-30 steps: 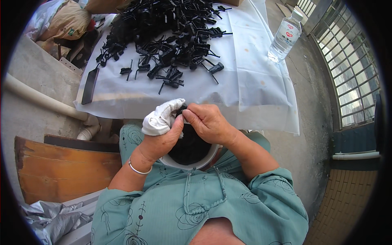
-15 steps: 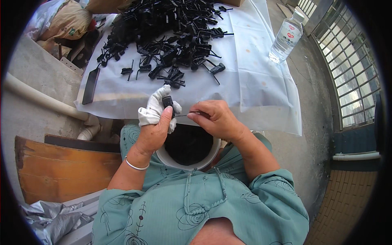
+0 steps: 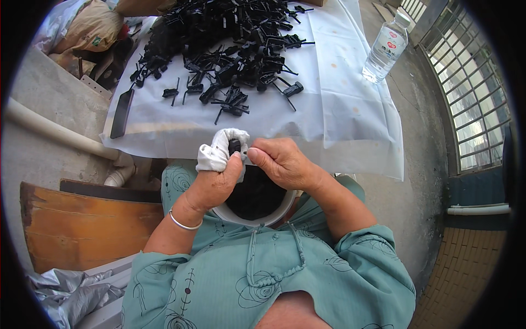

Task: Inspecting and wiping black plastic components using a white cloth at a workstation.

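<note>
My left hand [image 3: 216, 175], its fingers covered by a white cloth glove [image 3: 213, 157] and its thumb bare, grips a small black plastic part [image 3: 234, 146]. The thumb presses on the part's near end. Close on its right, my right hand [image 3: 285, 164] is closed in a pinch, fingertips almost touching the part. A small thin-bladed tool, seen in that pinch a moment ago, is now mostly hidden by the fingers. Below both hands, between my knees, stands a white bucket [image 3: 284, 213] with a dark inside. Beyond them, a large heap of black plastic parts [image 3: 224, 49] with thin stems covers the table.
White sheeting [image 3: 350, 109] covers the table. A clear water bottle [image 3: 386, 49] stands at its right edge, and a flat black bar [image 3: 122, 114] lies at its left. Brown wooden board [image 3: 82, 227] and white pipe [image 3: 55, 131] are at left; a barred window [image 3: 474, 93] is at right.
My left hand has moved slightly right and tilted the black part, so less of it shows. My right hand has come in against it, and the tool's blade is out of sight.
</note>
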Motion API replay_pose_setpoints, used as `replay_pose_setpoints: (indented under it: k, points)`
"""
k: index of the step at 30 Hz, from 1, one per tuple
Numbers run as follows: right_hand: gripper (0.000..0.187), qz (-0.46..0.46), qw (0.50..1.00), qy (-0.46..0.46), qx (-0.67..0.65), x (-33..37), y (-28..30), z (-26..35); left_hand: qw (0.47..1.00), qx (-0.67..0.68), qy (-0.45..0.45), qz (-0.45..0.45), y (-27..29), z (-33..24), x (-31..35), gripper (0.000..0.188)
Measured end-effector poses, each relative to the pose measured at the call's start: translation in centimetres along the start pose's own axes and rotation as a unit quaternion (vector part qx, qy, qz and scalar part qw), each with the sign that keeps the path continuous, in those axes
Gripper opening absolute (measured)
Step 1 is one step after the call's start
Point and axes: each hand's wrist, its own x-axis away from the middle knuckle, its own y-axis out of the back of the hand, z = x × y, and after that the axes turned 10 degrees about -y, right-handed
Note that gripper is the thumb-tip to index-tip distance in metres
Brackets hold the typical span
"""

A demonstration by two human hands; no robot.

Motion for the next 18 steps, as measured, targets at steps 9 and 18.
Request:
replay_pose_setpoints:
  k: [9, 18]
  points:
    - [0.024, -0.04, 0.998, -0.041, -0.018, -0.6, -2.8, -0.7, 0.96, -0.224, -0.164, -0.028, -0.5, 1.8, 0.5, 0.026]
    - [0.021, -0.098, 0.991, -0.005, 0.091, -2.7, -1.0, -0.5, 0.973, -0.196, -0.12, -0.019, 1.0, 1.1, 0.4, 0.034]
